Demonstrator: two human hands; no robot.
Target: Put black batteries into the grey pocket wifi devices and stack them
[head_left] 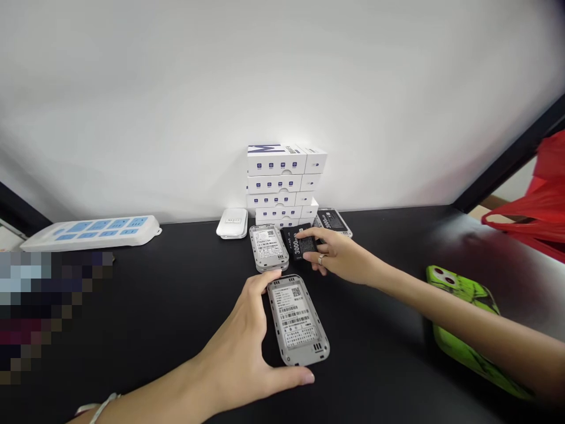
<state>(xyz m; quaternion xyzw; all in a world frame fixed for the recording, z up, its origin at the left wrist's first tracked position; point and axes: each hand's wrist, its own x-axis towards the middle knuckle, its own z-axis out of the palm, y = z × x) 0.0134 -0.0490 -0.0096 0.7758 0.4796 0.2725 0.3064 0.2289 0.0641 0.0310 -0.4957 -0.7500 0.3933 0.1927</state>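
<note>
A grey device with its battery bay uncovered (295, 315) lies on the black table, a printed label in its bay. My left hand (247, 347) is spread around its left side, fingers at the far edge and thumb apart from the near edge. My right hand (338, 250) pinches a black battery (305, 245) marked 3000 between thumb and fingers. More batteries beneath it are partly hidden. Just left of them sits a stack of similar grey devices (269, 244). Behind my right hand is another device with a black battery in it (333, 221).
White boxes (276, 165) are stacked against the wall. White covers (232, 222) lie to their left. A white and blue power strip (95, 231) is at the far left. On the right are a green phone case (461, 288), partly under my forearm, and a red bag (536, 206).
</note>
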